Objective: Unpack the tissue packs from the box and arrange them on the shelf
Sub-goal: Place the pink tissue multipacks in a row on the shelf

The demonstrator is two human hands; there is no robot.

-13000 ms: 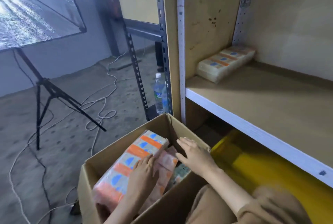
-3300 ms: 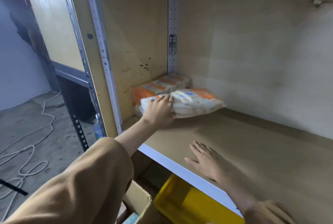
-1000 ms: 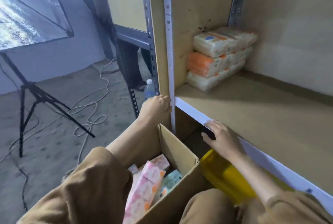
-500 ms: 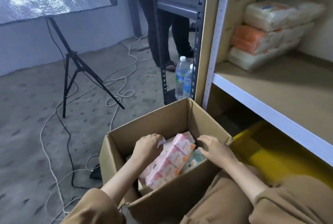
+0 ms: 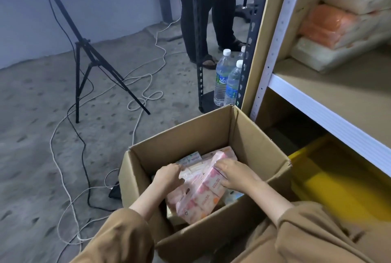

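Observation:
An open cardboard box [image 5: 249, 135] stands on the floor in front of me. Inside it lies a pink tissue pack [image 5: 203, 193], tilted. My left hand [image 5: 168, 176] grips its left side and my right hand [image 5: 232, 172] grips its right side, both down in the box. Greenish packs [image 5: 190, 158] show beside and under it. On the wooden shelf [image 5: 342, 91] at the upper right, three white and orange tissue packs [image 5: 347, 19] are stacked against the side panel.
A yellow bin [image 5: 338, 180] sits under the shelf, right of the box. Water bottles [image 5: 227, 80] stand by the black rack post. A tripod [image 5: 88, 57] and loose cables [image 5: 139, 97] cross the floor on the left. A person's legs [image 5: 203, 15] stand behind.
Both hands have closed in on the pink pack inside the box, the right one shifting onto its top edge. The view has tipped slightly further down and left.

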